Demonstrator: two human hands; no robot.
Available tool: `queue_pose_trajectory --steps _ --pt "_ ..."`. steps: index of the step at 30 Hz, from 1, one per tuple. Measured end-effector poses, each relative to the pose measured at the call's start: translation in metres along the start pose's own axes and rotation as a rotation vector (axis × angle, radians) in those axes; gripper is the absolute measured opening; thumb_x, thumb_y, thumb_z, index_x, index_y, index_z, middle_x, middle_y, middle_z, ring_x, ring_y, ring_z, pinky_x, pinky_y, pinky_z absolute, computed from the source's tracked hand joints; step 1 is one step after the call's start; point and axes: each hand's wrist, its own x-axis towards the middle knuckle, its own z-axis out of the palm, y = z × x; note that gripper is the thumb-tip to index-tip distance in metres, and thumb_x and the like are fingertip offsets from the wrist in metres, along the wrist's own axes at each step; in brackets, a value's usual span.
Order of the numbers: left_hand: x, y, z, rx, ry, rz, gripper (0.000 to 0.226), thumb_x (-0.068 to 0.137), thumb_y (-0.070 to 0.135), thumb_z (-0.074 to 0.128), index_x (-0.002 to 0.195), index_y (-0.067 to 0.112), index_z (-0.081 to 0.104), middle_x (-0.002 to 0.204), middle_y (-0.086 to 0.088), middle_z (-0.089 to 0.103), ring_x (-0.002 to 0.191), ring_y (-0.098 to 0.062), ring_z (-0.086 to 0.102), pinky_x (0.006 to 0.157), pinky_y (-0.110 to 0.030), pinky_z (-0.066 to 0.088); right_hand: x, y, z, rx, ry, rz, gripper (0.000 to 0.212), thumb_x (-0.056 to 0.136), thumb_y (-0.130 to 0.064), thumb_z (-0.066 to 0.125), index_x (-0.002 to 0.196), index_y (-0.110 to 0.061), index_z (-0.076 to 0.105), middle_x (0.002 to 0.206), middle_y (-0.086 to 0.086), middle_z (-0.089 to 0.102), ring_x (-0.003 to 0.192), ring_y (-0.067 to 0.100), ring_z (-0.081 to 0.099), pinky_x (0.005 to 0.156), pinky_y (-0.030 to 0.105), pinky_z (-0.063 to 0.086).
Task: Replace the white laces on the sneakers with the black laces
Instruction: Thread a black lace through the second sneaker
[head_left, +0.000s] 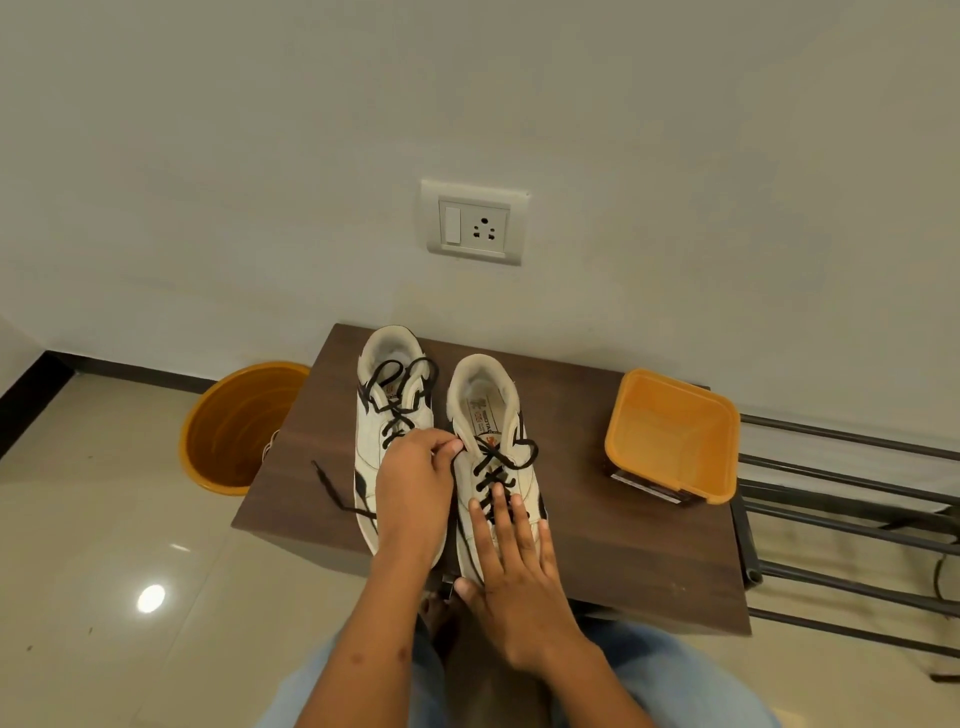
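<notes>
Two white sneakers stand side by side on a dark wooden table, toes toward me. The left sneaker carries a black lace with loose loops at the top; one lace end trails over the table to its left. The right sneaker is threaded with a black lace partway up. My left hand lies over the left sneaker's toe and pinches the right sneaker's lace near its left eyelets. My right hand presses flat, fingers straight, on the right sneaker's toe. No white laces are visible.
An orange square tub sits on the table's right side. An orange round bucket stands on the tiled floor to the left. A dark metal rack runs along the right. A wall socket is on the wall behind.
</notes>
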Motion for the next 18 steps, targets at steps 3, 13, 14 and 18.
queue_pose_trajectory --steps 3,13,14,18 --pt "0.002 -0.001 -0.003 0.037 -0.004 -0.016 0.014 0.096 0.020 0.060 0.091 0.020 0.073 0.082 0.014 0.062 0.077 -0.006 0.058 0.063 -0.010 0.035 0.000 -0.002 0.000 -0.010 -0.030 -0.010 0.079 0.089 -0.057 0.035 0.155 -0.017 0.019 0.159 0.011 0.025 0.145 0.028 0.020 0.107 0.046 0.016" --pt "0.008 -0.017 -0.033 -0.002 0.382 -0.213 0.016 0.094 0.006 0.054 0.099 0.013 0.068 0.100 -0.002 0.064 0.088 -0.014 0.056 0.073 -0.031 0.044 -0.002 -0.004 -0.023 0.185 -0.108 -0.072 0.078 0.102 -0.046 0.025 0.129 -0.044 -0.048 0.149 -0.006 -0.044 0.133 0.010 -0.046 0.111 0.042 -0.024" --pt "0.009 -0.021 -0.039 0.005 0.418 -0.241 0.016 0.095 0.005 0.054 0.100 0.010 0.068 0.101 -0.005 0.064 0.089 -0.016 0.054 0.074 -0.031 0.041 -0.002 -0.004 -0.024 0.177 -0.121 -0.065 0.076 0.100 -0.048 0.021 0.129 -0.043 -0.048 0.148 -0.006 -0.046 0.132 0.010 -0.047 0.111 0.042 -0.025" --pt "0.009 -0.024 -0.038 0.210 0.283 -0.252 0.021 0.094 0.013 0.061 0.114 0.015 0.066 0.117 -0.009 0.061 0.107 -0.029 0.049 0.079 -0.036 0.041 -0.001 -0.005 -0.022 0.173 -0.167 -0.047 0.070 0.085 -0.055 0.003 0.134 -0.040 -0.045 0.147 -0.005 -0.047 0.132 0.012 -0.047 0.109 0.042 -0.026"
